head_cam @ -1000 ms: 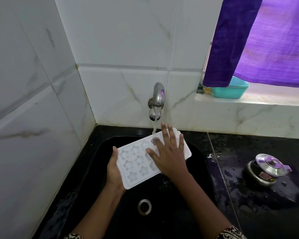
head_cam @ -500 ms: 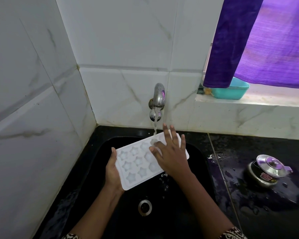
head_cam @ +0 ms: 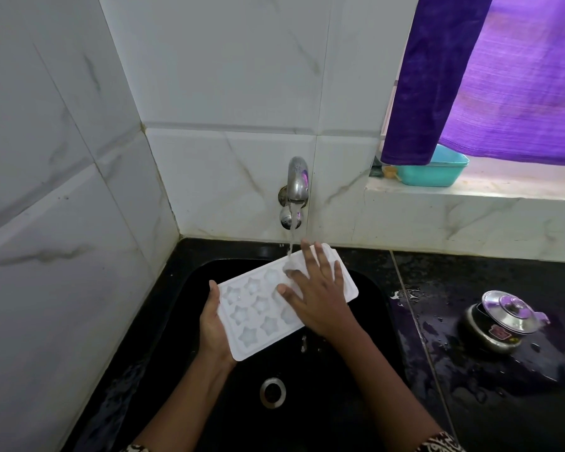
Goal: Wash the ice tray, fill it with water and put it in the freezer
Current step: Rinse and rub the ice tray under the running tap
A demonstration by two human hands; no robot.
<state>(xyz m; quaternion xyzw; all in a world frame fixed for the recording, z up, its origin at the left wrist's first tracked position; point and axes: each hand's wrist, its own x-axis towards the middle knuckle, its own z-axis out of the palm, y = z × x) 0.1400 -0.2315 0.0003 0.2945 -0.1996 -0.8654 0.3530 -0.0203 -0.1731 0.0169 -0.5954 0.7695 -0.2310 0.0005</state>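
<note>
1. The white plastic star-celled ice tray (head_cam: 258, 318) is held over the black sink (head_cam: 372, 337), under the tap (head_cam: 297, 181) stream.
2. The left hand (head_cam: 214, 327) grips one short edge; the right hand (head_cam: 320, 298) lays spread fingers (head_cam: 308, 260) on top.
3. Looks light, stiff, slippery: grip the rims.

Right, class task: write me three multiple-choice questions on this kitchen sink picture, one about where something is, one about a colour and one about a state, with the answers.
1. Where does the lidded steel pot stand? A on a stove; B on the wet black counter; C on a shelf.
2. What colour is the plastic tub on the windowsill? A teal; B red; C white.
3. What state is the tap in? A off; B dripping into a bucket; C running onto the ice tray.
Answers: 1 B, it sits on the counter right of the sink; 2 A, the tub is teal beneath the purple curtain; 3 C, a stream falls from the spout onto the tray's far end.
</note>
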